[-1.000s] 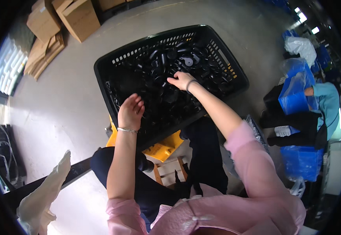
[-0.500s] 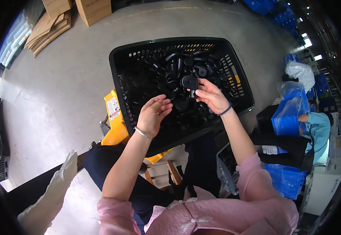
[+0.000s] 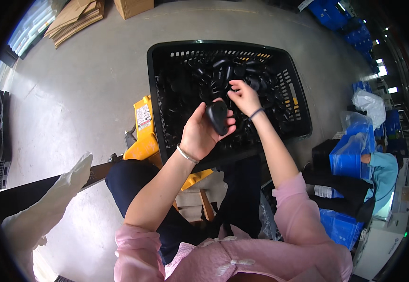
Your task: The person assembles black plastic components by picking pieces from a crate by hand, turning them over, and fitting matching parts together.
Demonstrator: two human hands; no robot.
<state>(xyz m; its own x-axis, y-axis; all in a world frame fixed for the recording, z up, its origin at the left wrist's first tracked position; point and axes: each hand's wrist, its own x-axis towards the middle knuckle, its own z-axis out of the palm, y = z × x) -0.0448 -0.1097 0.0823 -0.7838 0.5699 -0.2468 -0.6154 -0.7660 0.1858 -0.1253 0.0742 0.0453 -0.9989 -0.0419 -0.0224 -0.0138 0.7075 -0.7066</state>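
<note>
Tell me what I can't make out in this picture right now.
Head view: the underside of the black part, turned toward the left fingers and out of sight.
Head view: the bottom of the basket, covered by piled pieces.
Head view: the top of the box, cut off by the upper edge.

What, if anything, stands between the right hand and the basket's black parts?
Nothing visible: the right hand is over the basket, black parts exposed around it. The left hand, holding a black piece, sits alongside.
</note>
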